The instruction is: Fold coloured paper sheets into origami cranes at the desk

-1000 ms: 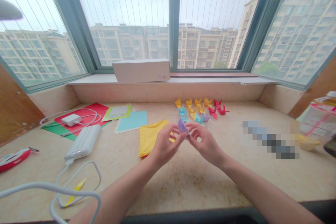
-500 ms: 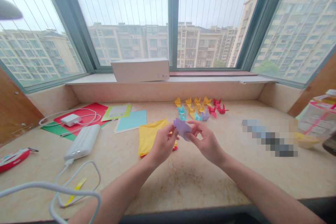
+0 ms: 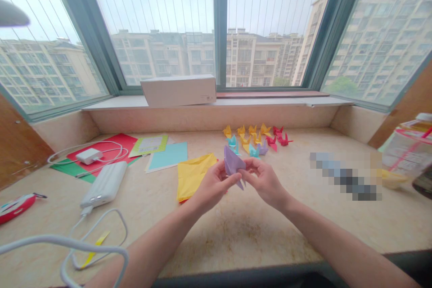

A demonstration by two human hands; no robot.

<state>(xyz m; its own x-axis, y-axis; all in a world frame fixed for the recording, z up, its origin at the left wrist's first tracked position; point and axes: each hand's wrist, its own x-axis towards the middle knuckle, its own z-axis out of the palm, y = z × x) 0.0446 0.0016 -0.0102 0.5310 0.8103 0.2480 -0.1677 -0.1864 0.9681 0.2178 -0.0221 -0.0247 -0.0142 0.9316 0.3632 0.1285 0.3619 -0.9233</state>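
A partly folded piece of purple origami paper [image 3: 232, 162] is held above the counter, its wide part up and two narrow points hanging down. My left hand [image 3: 218, 182] pinches it from the left, thumb across its lower front. From the right, my right hand [image 3: 263, 180] grips the lower part between thumb and fingers. Behind the hands stand several folded paper cranes [image 3: 258, 138] in yellow, red, blue and purple. Beside my left hand lies a stack of yellow paper [image 3: 192, 175] with a red edge showing beneath.
Left on the counter are coloured sheets [image 3: 168, 156], a white charger [image 3: 89, 156], a power bank [image 3: 105, 184], looping white cables [image 3: 67, 240] and a red tape measure-like object [image 3: 16, 208]. A white box [image 3: 178, 91] rests on the sill. A plastic container [image 3: 407, 148] stands right.
The purple paper has been turned so its wide part points up and its narrow points hang down. My left thumb has come across its front; both hands still hold it.
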